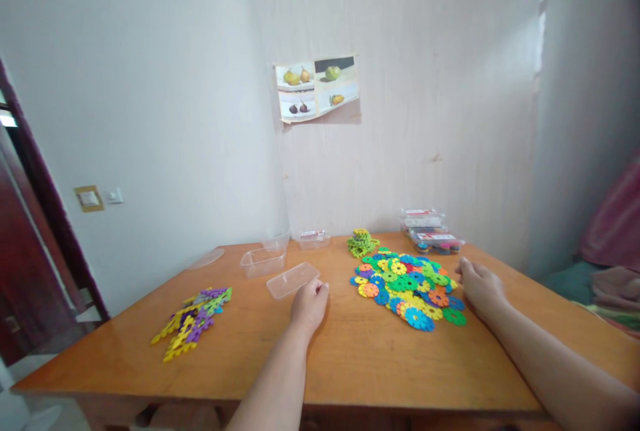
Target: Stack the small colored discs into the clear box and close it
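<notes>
My left hand point(309, 304) rests on the wooden table point(345, 358) with its fingers curled, right beside a clear plastic lid point(293, 280). My right hand point(481, 286) lies on the table with fingers bent, at the right edge of a pile of colourful round interlocking discs point(407, 286). Neither hand visibly holds anything. A built cluster of green and yellow discs point(362, 242) sits behind the pile. A flat assembly of yellow and purple pieces point(193, 320) lies at the left.
An open clear container point(263, 261) and a smaller one point(315, 238) stand near the wall. Stacked clear boxes with pieces point(431, 229) are at the back right. A fruit poster point(317, 88) hangs on the wall. A door point(25, 251) is at the left.
</notes>
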`<action>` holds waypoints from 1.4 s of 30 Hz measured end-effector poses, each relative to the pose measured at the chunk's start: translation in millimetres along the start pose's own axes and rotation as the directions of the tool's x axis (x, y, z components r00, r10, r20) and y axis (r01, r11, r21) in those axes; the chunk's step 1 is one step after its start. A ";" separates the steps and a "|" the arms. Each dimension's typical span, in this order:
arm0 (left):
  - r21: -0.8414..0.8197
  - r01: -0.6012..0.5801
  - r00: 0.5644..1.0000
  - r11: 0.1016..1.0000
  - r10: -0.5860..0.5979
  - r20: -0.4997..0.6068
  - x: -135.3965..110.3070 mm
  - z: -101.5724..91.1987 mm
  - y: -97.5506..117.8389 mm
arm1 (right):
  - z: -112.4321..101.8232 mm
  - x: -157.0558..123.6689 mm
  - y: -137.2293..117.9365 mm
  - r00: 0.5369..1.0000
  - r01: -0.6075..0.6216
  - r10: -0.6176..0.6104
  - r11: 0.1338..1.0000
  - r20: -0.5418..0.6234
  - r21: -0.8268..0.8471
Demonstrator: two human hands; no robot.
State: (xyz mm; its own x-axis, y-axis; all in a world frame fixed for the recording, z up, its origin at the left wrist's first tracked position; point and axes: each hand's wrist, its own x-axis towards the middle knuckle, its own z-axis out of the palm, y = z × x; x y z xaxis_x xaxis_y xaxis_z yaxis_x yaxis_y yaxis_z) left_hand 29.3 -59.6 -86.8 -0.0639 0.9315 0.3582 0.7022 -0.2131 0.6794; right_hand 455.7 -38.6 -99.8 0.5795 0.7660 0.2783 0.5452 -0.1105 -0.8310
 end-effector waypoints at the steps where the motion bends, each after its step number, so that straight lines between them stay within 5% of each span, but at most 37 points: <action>1: 0.000 0.003 1.000 1.000 -0.003 -0.001 -0.3 0.0 0.3 | -0.4 0.0 -0.4 1.000 -0.002 0.002 1.000 0.006 -0.007; 24: 0.071 0.001 0.999 0.997 0.002 -0.048 -6.3 -0.8 4.8 | 4.5 14.1 13.9 0.996 -0.006 0.019 0.986 0.083 -0.164; 32: 0.448 0.313 0.931 0.837 -0.179 -0.318 -12.6 -41.0 4.3 | 13.9 23.0 24.1 0.997 0.001 0.011 0.987 0.073 -0.160; 36: 0.440 0.334 0.938 0.833 -0.248 -0.242 -14.5 -42.1 -4.5 | 14.8 21.3 21.6 0.996 0.030 -0.013 0.982 0.094 -0.188; 42: 0.496 0.242 0.970 0.834 -0.193 -0.149 -12.5 -30.1 -2.0 | 15.6 16.0 17.4 0.994 0.045 -0.023 0.978 0.109 -0.205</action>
State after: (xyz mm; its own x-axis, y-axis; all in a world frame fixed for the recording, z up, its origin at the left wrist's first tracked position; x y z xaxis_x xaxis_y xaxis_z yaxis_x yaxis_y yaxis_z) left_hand 7.4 -79.7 -73.4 -0.3031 0.9004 0.3120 0.9219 0.1942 0.3351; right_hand 465.0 -18.4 -117.2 0.4970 0.8329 0.2433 0.6837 -0.2033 -0.7009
